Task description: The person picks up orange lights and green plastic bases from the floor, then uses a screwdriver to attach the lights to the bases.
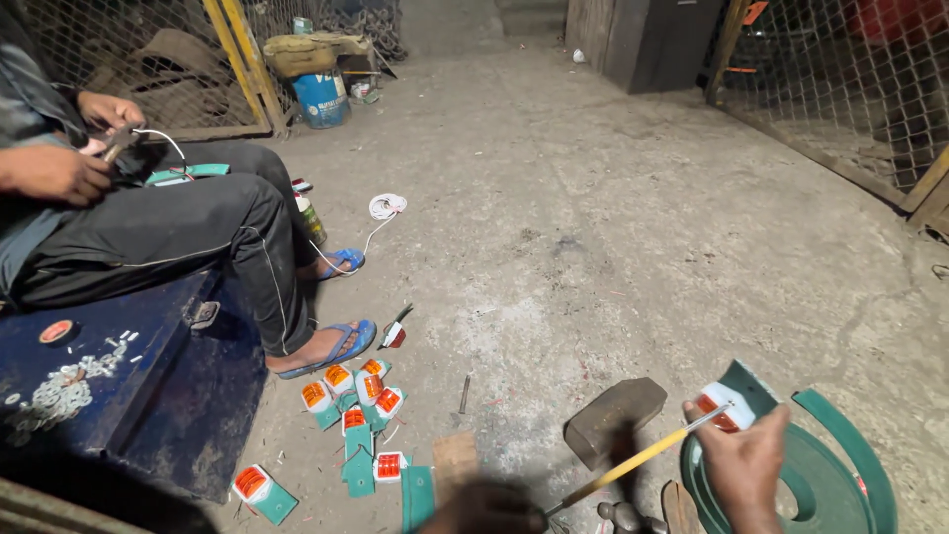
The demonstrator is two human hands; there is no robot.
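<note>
The small white-cased orange reflector lamp (720, 407) sits at the lower right, pressed against the end of a green strip (751, 384) that rises from the green coil (840, 475) on the concrete floor (633, 227).

Keep the lamp seated flat on the strip end while you work. Judging from the frame, the yellow-handled tool (638, 460) is applied to the lamp's near edge; hold its tip steady on that edge and steer it in line with the handle so it does not slip onto the orange lens.

Your right hand (746, 470) is clenched around the lamp and strip, fingers wrapped over the top. Your left hand (484, 506) is at the bottom edge, dark and blurred; it appears closed on the handle's lower end, but the grip itself cannot be made out.

Just left of the tool lies a hammer head (615, 417) beside a small wooden block (456, 460). Further left, finished lamps on green strips (356, 405) are scattered. A seated person (148, 218) works a white wire (381, 213) at upper left.
</note>
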